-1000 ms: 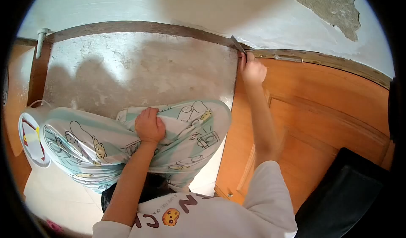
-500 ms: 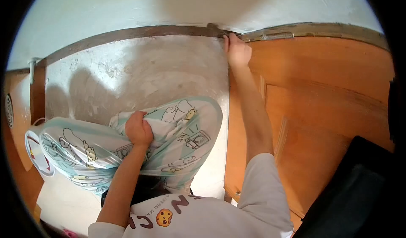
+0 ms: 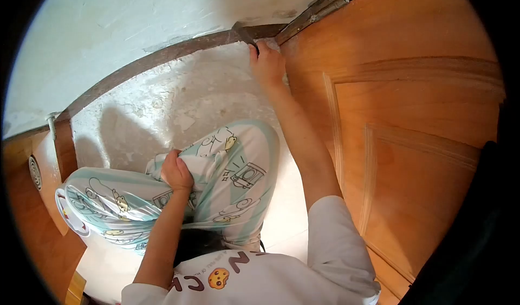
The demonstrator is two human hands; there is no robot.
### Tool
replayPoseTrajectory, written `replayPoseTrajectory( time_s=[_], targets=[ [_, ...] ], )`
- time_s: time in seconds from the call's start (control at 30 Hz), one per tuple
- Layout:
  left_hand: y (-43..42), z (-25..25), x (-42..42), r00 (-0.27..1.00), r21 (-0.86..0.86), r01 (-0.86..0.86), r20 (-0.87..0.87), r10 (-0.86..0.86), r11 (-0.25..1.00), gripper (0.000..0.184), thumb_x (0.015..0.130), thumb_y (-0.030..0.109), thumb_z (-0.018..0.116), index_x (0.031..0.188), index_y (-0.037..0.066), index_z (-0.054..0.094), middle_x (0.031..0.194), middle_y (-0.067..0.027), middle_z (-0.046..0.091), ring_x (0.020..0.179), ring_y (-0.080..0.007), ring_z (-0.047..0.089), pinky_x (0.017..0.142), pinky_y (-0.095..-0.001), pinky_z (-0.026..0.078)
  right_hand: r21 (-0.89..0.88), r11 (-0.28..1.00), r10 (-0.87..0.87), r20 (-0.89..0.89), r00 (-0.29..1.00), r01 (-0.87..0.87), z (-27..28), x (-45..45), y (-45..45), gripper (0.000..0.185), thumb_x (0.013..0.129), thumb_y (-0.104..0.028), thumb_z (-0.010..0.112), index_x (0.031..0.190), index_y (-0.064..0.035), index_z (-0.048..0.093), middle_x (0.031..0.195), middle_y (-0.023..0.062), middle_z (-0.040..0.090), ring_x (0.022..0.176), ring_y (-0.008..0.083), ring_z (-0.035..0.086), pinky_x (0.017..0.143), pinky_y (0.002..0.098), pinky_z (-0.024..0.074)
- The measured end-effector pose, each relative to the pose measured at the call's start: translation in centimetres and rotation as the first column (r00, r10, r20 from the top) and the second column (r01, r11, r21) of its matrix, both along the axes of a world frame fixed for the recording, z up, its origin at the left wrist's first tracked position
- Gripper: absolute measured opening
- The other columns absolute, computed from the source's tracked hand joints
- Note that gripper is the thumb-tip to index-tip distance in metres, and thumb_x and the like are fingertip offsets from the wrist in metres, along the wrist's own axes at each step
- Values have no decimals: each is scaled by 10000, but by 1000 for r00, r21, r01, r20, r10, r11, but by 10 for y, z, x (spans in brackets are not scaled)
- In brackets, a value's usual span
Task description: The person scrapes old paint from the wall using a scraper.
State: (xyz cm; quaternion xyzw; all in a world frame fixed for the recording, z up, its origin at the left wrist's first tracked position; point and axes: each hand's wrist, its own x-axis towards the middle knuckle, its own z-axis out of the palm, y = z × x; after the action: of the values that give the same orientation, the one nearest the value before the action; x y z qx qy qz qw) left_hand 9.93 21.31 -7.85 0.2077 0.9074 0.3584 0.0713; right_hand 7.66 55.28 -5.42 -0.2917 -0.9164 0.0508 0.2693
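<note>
My right hand (image 3: 267, 61) is closed round a dark, flat-bladed scraper (image 3: 245, 34). The scraper's tip lies against the brown wooden strip (image 3: 208, 38) along the foot of the pale wall, just left of the door's hinge corner. How much of its handle sits inside my fist is hidden. Against my folded legs in patterned trousers (image 3: 246, 142) rests my left hand (image 3: 176, 172), its fingers curled over the cloth at the shin.
An orange-brown panelled door (image 3: 346, 104) stands at the right, with a hinge (image 3: 314, 18) on its frame. Rough, whitish patchy floor (image 3: 216, 88) spreads before my knees. At the left are a white bucket (image 3: 70, 213) and a pale pipe (image 3: 51, 125). The wall (image 3: 135, 18) rises beyond.
My right hand has moved left, away from the door frame, with the scraper. The view has turned, so the door edge now slants. My left hand stays on my leg.
</note>
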Motion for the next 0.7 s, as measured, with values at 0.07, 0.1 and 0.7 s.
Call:
replayPoseTrajectory(
  time_s=[0.07,0.1,0.7],
  targets=[
    [-1,-3,2,1000,-2,-12,17,12,1000,302,778,245,361,853,26,553,773,-197,558,728,-383,520,636,-440,390,29,1000,11,53,999,-13,1,3,1,221,788,-282,560,720,-73,538,568,108,566,550,304,574,491,420,443],
    [-1,-5,-1,1000,-2,-20,17,20,1000,303,775,242,364,852,21,555,775,-201,560,727,-384,523,632,-442,393,84,995,42,109,993,-51,5,4,7,217,787,-278,560,729,-69,545,569,113,564,563,311,575,506,424,444],
    [4,6,-1,993,-111,-91,59,98,990,271,727,220,399,788,30,583,737,-188,574,700,-379,535,627,-441,409,137,953,241,191,952,-269,25,-7,22,190,811,-243,530,733,-71,523,606,121,559,554,311,571,478,408,458]
  ],
)
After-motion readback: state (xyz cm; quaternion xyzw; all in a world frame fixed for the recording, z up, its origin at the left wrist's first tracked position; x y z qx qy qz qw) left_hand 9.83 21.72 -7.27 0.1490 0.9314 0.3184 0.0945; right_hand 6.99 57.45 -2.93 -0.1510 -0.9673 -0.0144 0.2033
